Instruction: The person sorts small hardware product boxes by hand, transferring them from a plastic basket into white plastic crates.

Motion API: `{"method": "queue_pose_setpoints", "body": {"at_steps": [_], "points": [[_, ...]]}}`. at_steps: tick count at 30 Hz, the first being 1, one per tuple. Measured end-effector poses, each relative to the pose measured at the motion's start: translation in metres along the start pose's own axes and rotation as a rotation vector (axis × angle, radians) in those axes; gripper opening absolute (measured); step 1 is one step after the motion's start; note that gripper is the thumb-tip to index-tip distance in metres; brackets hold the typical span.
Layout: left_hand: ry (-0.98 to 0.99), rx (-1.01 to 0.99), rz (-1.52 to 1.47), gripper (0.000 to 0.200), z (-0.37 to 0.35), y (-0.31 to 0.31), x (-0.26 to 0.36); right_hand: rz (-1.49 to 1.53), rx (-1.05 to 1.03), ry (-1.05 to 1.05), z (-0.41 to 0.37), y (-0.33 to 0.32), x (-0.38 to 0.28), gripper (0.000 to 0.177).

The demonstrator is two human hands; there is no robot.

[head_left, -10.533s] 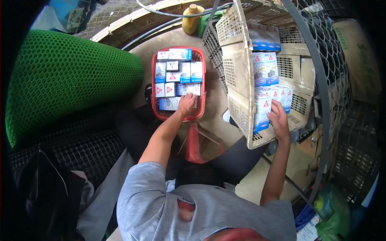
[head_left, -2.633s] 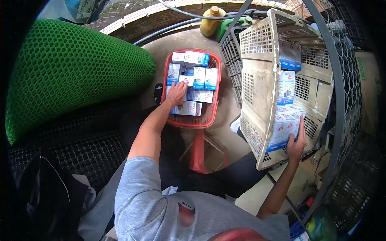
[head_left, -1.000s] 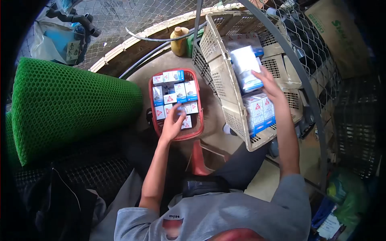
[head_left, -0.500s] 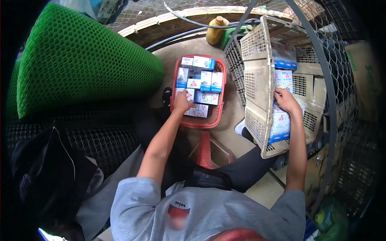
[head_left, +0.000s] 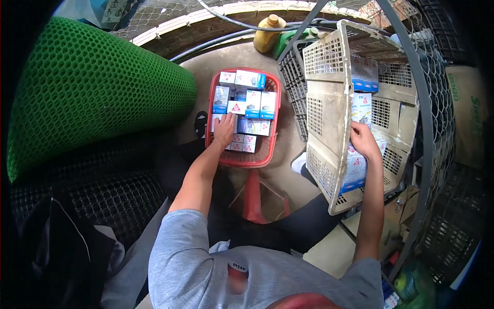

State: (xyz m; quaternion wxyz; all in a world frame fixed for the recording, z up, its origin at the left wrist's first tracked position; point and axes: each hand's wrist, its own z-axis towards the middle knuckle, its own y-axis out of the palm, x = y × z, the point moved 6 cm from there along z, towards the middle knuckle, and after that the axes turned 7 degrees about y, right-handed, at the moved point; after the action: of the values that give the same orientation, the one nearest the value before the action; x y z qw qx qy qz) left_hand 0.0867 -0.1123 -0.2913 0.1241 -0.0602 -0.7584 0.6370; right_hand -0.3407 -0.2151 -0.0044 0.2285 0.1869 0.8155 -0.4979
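Observation:
My left hand (head_left: pixel 224 130) is over the red plastic basket (head_left: pixel 278 129), its fingers closed around the top of a small white box (head_left: pixel 215 121) on the left side. Several white-and-blue cartons (head_left: pixel 252 104) with red triangle marks fill much of the basket, some upright and some flat. At the right, my right hand (head_left: pixel 364 140) reaches into a beige slatted crate (head_left: pixel 324 105) tipped on its side. Its fingers are curled by a white-and-blue box (head_left: pixel 355 169); the fingertips are partly hidden. Another printed box (head_left: pixel 362 108) stands just behind that hand.
A large roll of green plastic mesh (head_left: pixel 103 92) lies at left. A yellow jug (head_left: pixel 268 33) and a dark crate (head_left: pixel 294 90) stand behind. Wire netting and a grey metal bar (head_left: pixel 425 129) border the right side. A red stool leg (head_left: pixel 253 198) stands below the basket.
The view has shifted slightly, so the basket appears further left. My left hand has moved a little on the boxes at the basket's left side. My right hand stays inside the crate.

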Motion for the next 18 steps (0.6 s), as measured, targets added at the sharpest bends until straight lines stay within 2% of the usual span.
{"method": "queue_pose_setpoints", "body": {"at_steps": [6, 8, 12, 16, 18], "points": [[0.006, -0.043, 0.09, 0.068, 0.016, -0.002, -0.001, 0.043, 0.006, 0.0, 0.001, 0.0, 0.004, 0.028], [0.054, -0.089, 0.16, 0.064, 0.023, 0.008, 0.0, 0.019, 0.007, -0.02, 0.0, 0.0, 0.002, 0.028], [0.142, -0.097, 0.157, 0.064, 0.022, -0.017, -0.004, 0.022, 0.012, -0.008, -0.003, -0.002, -0.01, 0.028], [0.135, -0.105, -0.005, 0.074, 0.013, -0.04, -0.009, -0.011, 0.012, 0.017, -0.002, -0.004, -0.009, 0.029], [0.118, -0.118, -0.043, 0.077, 0.009, -0.052, -0.008, 0.006, -0.039, 0.121, -0.003, -0.002, -0.008, 0.029]]}}
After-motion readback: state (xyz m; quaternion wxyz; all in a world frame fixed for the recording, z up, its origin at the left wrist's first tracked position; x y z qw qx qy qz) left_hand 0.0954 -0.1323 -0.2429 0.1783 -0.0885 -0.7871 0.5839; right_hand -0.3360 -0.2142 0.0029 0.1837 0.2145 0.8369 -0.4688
